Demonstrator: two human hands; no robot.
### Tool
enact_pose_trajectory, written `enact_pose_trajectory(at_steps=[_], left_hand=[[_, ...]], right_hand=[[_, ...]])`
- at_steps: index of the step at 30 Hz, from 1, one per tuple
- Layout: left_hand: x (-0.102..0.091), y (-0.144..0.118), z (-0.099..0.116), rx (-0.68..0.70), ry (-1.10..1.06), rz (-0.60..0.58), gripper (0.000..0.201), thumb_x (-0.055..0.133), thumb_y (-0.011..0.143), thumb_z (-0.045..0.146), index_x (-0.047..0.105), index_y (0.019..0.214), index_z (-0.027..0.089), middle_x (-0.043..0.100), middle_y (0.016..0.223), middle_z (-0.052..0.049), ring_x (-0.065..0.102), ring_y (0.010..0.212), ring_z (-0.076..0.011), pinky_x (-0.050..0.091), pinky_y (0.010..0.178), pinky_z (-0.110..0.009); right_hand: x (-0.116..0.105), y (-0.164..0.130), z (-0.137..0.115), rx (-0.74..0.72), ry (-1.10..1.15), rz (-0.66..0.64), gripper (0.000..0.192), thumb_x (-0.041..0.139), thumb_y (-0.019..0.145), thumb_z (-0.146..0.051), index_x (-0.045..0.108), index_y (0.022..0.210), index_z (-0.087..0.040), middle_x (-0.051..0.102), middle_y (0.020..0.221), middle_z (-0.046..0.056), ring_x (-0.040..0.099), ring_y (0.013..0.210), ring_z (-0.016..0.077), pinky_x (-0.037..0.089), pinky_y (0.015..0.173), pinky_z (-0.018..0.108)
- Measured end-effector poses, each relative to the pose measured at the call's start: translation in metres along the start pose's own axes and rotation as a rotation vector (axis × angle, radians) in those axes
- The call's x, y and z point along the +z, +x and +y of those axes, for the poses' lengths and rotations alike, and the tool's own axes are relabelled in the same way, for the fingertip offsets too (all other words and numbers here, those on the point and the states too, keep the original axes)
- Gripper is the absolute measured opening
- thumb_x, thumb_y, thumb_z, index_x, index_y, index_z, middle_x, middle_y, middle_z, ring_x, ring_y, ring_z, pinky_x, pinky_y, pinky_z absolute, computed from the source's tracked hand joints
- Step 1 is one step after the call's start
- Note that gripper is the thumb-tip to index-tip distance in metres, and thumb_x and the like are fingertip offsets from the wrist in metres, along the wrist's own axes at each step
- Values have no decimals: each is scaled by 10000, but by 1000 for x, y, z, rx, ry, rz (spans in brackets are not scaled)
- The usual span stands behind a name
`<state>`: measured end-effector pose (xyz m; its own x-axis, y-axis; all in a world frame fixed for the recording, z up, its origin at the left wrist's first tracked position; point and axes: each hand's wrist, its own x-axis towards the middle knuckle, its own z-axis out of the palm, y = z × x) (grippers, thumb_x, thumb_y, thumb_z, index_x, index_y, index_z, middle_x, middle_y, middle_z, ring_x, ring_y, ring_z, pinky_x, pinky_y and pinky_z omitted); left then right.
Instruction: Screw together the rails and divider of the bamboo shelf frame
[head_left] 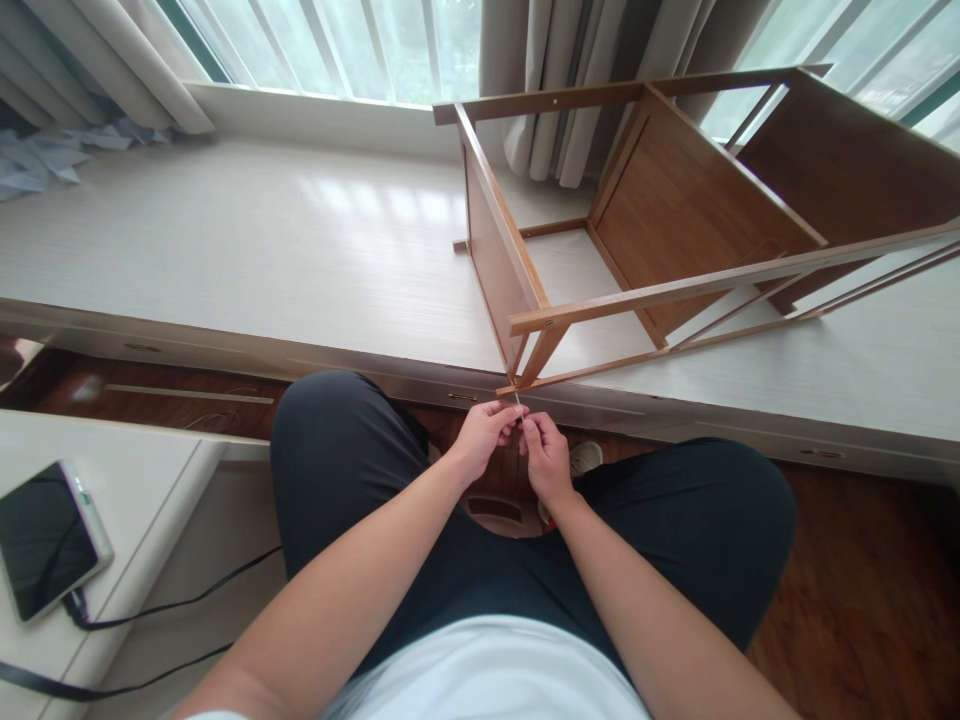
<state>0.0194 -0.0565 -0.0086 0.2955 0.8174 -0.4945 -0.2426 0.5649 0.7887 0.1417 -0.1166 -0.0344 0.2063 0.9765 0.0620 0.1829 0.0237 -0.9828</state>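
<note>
- Presently the left hand (484, 435) and the right hand (546, 458) are meeting just below the near corner of the brown wooden shelf frame (675, 215), which is lying on its side on the pale wood-grain window ledge (262, 250).
- Both hands are pinching closed on a thin, light-coloured metal pin (517, 402); its tip is poking up between the fingertips and sitting right at the frame's lowest corner, though whether it is touching the wood is too small to tell.
- The left hand's fingers are curling inward around the pin from one side, while the right hand's thumb and forefinger are gripping it from the other; the two hands are touching each other.
- The person is sitting with dark trousers (352, 470) spread to either side of the hands, knees reaching towards the ledge that carries the frame.
- Far from the frame, at the lower left edge of the view, a black-screened phone (45, 540) is lying on a white table (142, 470), with a black cable (172, 605) running from its end.
- Behind the frame, grey curtains (570, 70) are hanging against the bright window.
- Well off from the frame, at the ledge's far left end, crumpled pale papers (45, 160) are lying in a heap.
</note>
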Motion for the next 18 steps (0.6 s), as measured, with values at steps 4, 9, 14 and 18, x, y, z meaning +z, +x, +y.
enact_pose_trajectory(at_steps=[4, 9, 14, 18], left_hand=[[0, 0, 0, -2, 7, 3, 514, 914, 548, 508, 767, 846, 116, 543, 650, -8, 410, 587, -82, 279, 530, -208], [-1, 1, -1, 0, 12, 1, 507, 910, 563, 507, 763, 851, 117, 545, 653, -4, 422, 585, -77, 292, 527, -197], [-1, 1, -2, 2, 14, -4, 506, 910, 574, 508, 760, 857, 116, 558, 670, -11, 433, 591, -79, 300, 521, -191], [-1, 2, -2, 2, 15, -10, 531, 920, 558, 517, 759, 859, 111, 558, 666, -10, 432, 589, -80, 308, 519, -192]], right_hand=[[1, 1, 4, 23, 50, -11, 317, 498, 1049, -458, 604, 864, -223, 532, 608, -50, 485, 567, 137, 376, 612, 270], [3, 2, 10, 71, 158, -43, 366, 478, 1051, -497, 595, 844, -220, 520, 595, -51, 458, 546, 127, 361, 565, 256], [4, 2, 7, 122, 267, -34, 360, 548, 1020, -512, 616, 835, -211, 537, 597, -43, 455, 542, 114, 339, 522, 234], [7, 5, 8, 203, 417, -59, 388, 549, 999, -549, 594, 809, -214, 525, 527, -57, 395, 435, 99, 301, 436, 223]])
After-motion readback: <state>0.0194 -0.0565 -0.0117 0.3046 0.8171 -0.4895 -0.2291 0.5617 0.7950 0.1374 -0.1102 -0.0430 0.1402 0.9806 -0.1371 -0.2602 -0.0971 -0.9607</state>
